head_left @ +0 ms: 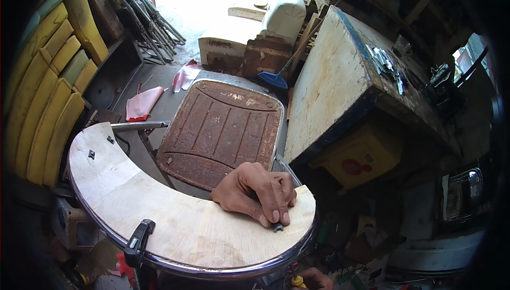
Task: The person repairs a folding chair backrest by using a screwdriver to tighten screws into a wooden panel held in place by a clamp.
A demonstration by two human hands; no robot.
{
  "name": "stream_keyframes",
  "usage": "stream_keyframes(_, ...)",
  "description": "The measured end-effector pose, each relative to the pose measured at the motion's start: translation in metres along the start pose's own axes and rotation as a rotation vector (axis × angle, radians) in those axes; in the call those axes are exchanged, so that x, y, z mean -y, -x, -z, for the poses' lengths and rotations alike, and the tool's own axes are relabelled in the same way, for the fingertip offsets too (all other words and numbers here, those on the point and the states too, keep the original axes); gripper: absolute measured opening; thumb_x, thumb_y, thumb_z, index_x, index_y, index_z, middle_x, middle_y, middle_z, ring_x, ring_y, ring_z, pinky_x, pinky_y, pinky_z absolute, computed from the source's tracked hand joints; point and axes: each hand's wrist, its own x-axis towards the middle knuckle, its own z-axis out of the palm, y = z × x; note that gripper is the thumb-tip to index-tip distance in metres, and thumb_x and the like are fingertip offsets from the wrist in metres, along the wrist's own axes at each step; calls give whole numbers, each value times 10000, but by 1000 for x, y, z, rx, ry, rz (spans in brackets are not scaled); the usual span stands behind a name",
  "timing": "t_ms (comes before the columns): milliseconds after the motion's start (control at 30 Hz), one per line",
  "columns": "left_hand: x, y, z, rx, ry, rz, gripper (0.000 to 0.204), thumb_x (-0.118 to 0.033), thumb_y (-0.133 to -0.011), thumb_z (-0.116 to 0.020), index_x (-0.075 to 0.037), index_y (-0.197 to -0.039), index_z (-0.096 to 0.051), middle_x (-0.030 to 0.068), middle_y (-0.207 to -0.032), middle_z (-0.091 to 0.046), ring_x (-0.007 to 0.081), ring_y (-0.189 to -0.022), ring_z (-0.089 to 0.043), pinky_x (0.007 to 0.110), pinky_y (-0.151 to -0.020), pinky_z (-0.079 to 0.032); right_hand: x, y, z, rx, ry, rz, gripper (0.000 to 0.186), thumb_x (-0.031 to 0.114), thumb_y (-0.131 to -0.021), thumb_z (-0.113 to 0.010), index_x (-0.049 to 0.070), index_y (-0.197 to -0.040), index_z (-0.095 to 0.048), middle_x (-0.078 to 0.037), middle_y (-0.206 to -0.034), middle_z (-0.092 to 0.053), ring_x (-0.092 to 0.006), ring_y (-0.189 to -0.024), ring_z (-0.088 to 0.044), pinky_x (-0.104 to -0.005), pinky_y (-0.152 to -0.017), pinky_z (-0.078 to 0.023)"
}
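Observation:
A curved pale plywood board (175,226) lies along the rounded metal frame of a chair with a rusty brown seat (220,130). At the board's right end my left hand (252,191) rests on the wood. Its thumb and fingers pinch a small black fitting (278,228) against the surface. Two similar black fittings (91,154) sit at the board's left end. A black clamp (139,243) grips the near edge. Below the right rim, my right hand (317,279) is closed round a yellow-handled screwdriver (298,281); the lower edge cuts off most of that hand.
Yellow foam pieces (48,93) are stacked at the left, with bent metal tubes (146,21) behind. Pink and red scraps (144,103) lie beyond the board. On the right stands a worn table (329,82) bearing metal tools (387,66). A blue broom (273,79) leans nearby.

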Motion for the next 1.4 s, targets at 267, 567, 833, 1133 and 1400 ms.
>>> stream_keyframes(267, -2, 1, 3, 72, -95, -40, 229, -36, -795, -794, 0, -1020, -773, 189, -1038, -742, 248, -964, -665, 395, -899, -470, -12, -2, -6, -68, -40, 53, 166, 30, -892, -707, 38, -1008, -587, 16, -787, -560, -68, -677, -504, -249, -597, -405)
stream_keyframes(567, -14, -7, 1, 106, -186, 85, 187, -115, -815, -800, 9, -945, -750, 147, -935, -716, 238, -917, -659, 375, -868, -491, -14, 2, -3, -216, 513, 520, 331, 38, -882, -736, -29, -1183, -618, -91, -1020, -644, -133, -875, -626, -259, -782, -517)
stream_keyframes(833, -19, -22, 6, 169, -92, 389, 230, -164, -788, -837, -2, -919, -741, 67, -895, -674, 163, -888, -617, 295, -818, -465, -20, 8, -12, -394, 733, 670, 338, 14, -931, -682, -15, -1266, -651, -124, -1043, -713, -111, -787, -657, -233, -619, -541)
stream_keyframes(1133, -7, -53, 25, 452, -2, 471, 237, -157, -701, -895, -47, -858, -758, 43, -848, -667, 139, -821, -552, 284, -771, -419, -11, 7, -22, -252, 44, 271, 268, 5, -933, -671, 14, -1194, -614, -24, -930, -647, -76, -678, -559, -234, -623, -503)
stream_keyframes(1400, 10, -74, 26, 645, -37, 376, 559, -318, -726, -896, -36, -1097, -588, 142, -1180, -566, 265, -1182, -514, 377, -1041, -330, -31, 7, -24, -478, 613, 703, 263, -12, -876, -727, 24, -1122, -641, -75, -981, -667, -162, -839, -665, -285, -730, -549)
